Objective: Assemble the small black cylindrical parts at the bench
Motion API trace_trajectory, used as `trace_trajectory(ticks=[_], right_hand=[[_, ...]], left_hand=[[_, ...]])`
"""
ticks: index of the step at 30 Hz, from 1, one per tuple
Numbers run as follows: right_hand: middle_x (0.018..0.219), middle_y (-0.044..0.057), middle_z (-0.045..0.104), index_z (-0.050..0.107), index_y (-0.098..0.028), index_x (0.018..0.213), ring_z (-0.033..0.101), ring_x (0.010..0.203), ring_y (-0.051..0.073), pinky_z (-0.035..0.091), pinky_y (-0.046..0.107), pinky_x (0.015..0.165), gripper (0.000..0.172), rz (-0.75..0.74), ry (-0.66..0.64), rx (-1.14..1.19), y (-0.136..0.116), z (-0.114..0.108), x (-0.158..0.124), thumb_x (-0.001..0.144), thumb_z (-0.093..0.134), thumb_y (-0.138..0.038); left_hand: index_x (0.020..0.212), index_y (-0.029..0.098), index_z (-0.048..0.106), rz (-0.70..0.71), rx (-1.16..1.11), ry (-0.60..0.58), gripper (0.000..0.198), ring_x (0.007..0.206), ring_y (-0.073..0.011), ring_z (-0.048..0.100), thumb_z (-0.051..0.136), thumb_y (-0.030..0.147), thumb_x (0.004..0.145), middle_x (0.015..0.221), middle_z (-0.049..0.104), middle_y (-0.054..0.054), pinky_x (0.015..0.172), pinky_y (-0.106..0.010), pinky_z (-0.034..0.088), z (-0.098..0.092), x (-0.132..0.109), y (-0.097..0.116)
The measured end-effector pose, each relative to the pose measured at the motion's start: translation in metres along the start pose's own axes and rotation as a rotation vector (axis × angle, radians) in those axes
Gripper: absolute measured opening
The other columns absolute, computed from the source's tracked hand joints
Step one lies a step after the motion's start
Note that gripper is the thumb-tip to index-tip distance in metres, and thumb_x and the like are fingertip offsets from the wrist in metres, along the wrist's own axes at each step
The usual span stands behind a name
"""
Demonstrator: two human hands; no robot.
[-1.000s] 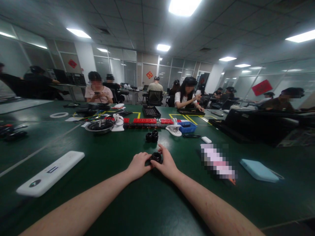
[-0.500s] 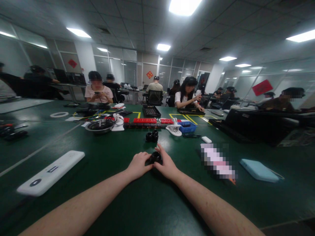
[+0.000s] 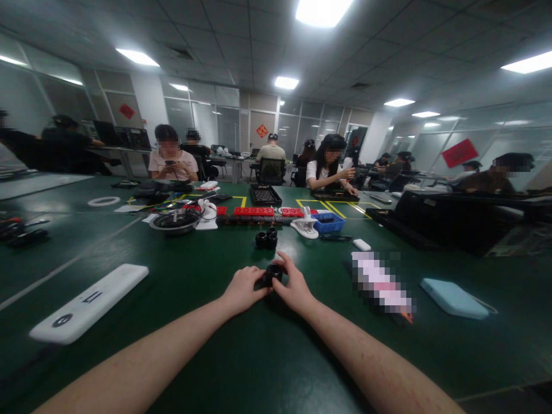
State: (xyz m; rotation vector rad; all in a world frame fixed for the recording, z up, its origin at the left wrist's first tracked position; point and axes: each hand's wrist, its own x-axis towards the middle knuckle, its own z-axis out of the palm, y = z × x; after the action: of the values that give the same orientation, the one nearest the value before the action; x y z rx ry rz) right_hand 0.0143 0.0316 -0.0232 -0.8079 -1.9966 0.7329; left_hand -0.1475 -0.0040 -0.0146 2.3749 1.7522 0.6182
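A hollow black cylinder (image 3: 273, 272) is being held near the middle of the green counter (image 3: 267, 362), with its open top being pointed upward. Its left side is being pinched by the left hand (image 3: 245, 287), and its right side is being enclosed by the right hand (image 3: 295, 287); thus both hands are being clamped together on 1 part. By this opposed grip, the cylinder is seemingly being steadied against tipping or turning. Whether its weight is being borne by the counter cannot be told.

At least 3 similar black cylinders (image 3: 266, 238) are being kept clustered just beyond, probably for easy reach. A white elongated device (image 3: 90, 303) is being left well to the left and a light blue case (image 3: 453, 299) well to the right, so working room is being given around the hands.

Compared with 0.5 s earlier, the right thumb is being set higher, against the near face, while the cylinder is being kept in nearly the same spot.
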Motion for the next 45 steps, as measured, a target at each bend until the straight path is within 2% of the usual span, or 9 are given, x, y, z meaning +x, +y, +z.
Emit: trace_trajectory(ticks=[5, 9, 13, 17, 23, 29, 33, 39, 45], right_hand=[[0.118, 0.009, 0.046, 0.023, -0.022, 0.129, 0.046, 0.108, 0.020, 0.034, 0.039, 0.094, 0.070, 0.018, -0.034, -0.027, -0.0008, 0.0011, -0.0007, 0.067, 0.055, -0.015], [0.105, 0.007, 0.049, 0.031, -0.019, 0.124, 0.049, 0.096, 0.020, 0.039, 0.038, 0.088, 0.068, 0.021, 0.043, -0.104, 0.0003, 0.0040, 0.0018, 0.064, 0.063, -0.026], [0.096, 0.004, 0.052, 0.036, -0.020, 0.119, 0.051, 0.091, 0.019, 0.041, 0.037, 0.085, 0.061, 0.031, 0.074, -0.115, 0.0002, 0.0046, 0.0034, 0.063, 0.063, -0.023], [0.101, 0.004, 0.053, 0.033, -0.023, 0.121, 0.053, 0.094, 0.017, 0.040, 0.036, 0.088, 0.059, -0.006, 0.056, -0.044, -0.0022, 0.0018, 0.0016, 0.067, 0.054, -0.015], [0.116, 0.008, 0.047, 0.024, -0.022, 0.128, 0.046, 0.108, 0.020, 0.034, 0.040, 0.094, 0.070, -0.014, -0.038, -0.047, -0.0033, -0.0006, -0.0007, 0.065, 0.052, -0.012], [0.098, 0.006, 0.050, 0.035, -0.017, 0.121, 0.050, 0.093, 0.021, 0.041, 0.039, 0.086, 0.067, 0.048, 0.071, -0.154, -0.0012, 0.0030, 0.0026, 0.062, 0.064, -0.027], [0.096, 0.004, 0.053, 0.036, -0.019, 0.119, 0.052, 0.089, 0.018, 0.042, 0.036, 0.085, 0.061, 0.044, 0.064, -0.116, -0.0019, 0.0026, 0.0027, 0.064, 0.060, -0.021], [0.115, 0.008, 0.049, 0.024, -0.021, 0.128, 0.048, 0.106, 0.018, 0.036, 0.036, 0.093, 0.067, -0.016, -0.029, -0.024, -0.0006, -0.0002, -0.0003, 0.067, 0.049, -0.010], [0.105, 0.008, 0.050, 0.030, -0.017, 0.125, 0.049, 0.097, 0.020, 0.038, 0.039, 0.089, 0.067, 0.034, 0.053, -0.131, 0.0031, 0.0025, 0.0013, 0.065, 0.060, -0.023]], left_hand=[[0.098, 0.022, 0.056, -0.012, -0.004, -0.009, 0.031, 0.087, -0.0217, 0.050, 0.053, 0.041, 0.075, 0.092, 0.056, -0.004, 0.075, -0.032, 0.038, 0.0002, -0.0004, -0.0002], [0.099, 0.022, 0.056, -0.007, -0.011, -0.012, 0.029, 0.087, -0.0211, 0.050, 0.052, 0.038, 0.076, 0.092, 0.057, -0.004, 0.075, -0.031, 0.038, -0.0015, -0.0007, 0.0014], [0.097, 0.021, 0.057, -0.009, -0.008, -0.013, 0.029, 0.086, -0.0216, 0.051, 0.050, 0.041, 0.076, 0.091, 0.057, -0.004, 0.074, -0.031, 0.038, -0.0024, -0.0003, 0.0027], [0.096, 0.021, 0.057, -0.008, -0.002, -0.011, 0.029, 0.085, -0.0213, 0.051, 0.051, 0.041, 0.075, 0.090, 0.057, -0.004, 0.073, -0.031, 0.039, -0.0006, 0.0003, 0.0013], [0.096, 0.021, 0.057, 0.005, 0.000, 0.006, 0.031, 0.086, -0.0213, 0.050, 0.053, 0.043, 0.075, 0.091, 0.056, -0.004, 0.073, -0.031, 0.038, 0.0032, 0.0007, -0.0031], [0.099, 0.022, 0.056, 0.021, -0.010, 0.014, 0.030, 0.084, -0.0201, 0.051, 0.051, 0.041, 0.076, 0.089, 0.056, -0.003, 0.072, -0.030, 0.038, 0.0036, -0.0003, -0.0031], [0.098, 0.021, 0.056, 0.019, -0.010, 0.016, 0.031, 0.084, -0.0204, 0.051, 0.050, 0.043, 0.077, 0.090, 0.056, -0.003, 0.073, -0.030, 0.038, 0.0026, -0.0002, -0.0022], [0.096, 0.021, 0.056, 0.010, -0.006, 0.010, 0.032, 0.085, -0.0208, 0.051, 0.051, 0.044, 0.076, 0.090, 0.057, -0.003, 0.074, -0.031, 0.038, 0.0011, -0.0003, -0.0019], [0.101, 0.022, 0.055, 0.007, -0.011, 0.008, 0.032, 0.087, -0.0210, 0.051, 0.051, 0.042, 0.077, 0.093, 0.056, -0.004, 0.074, -0.031, 0.038, 0.0004, -0.0014, -0.0015]])
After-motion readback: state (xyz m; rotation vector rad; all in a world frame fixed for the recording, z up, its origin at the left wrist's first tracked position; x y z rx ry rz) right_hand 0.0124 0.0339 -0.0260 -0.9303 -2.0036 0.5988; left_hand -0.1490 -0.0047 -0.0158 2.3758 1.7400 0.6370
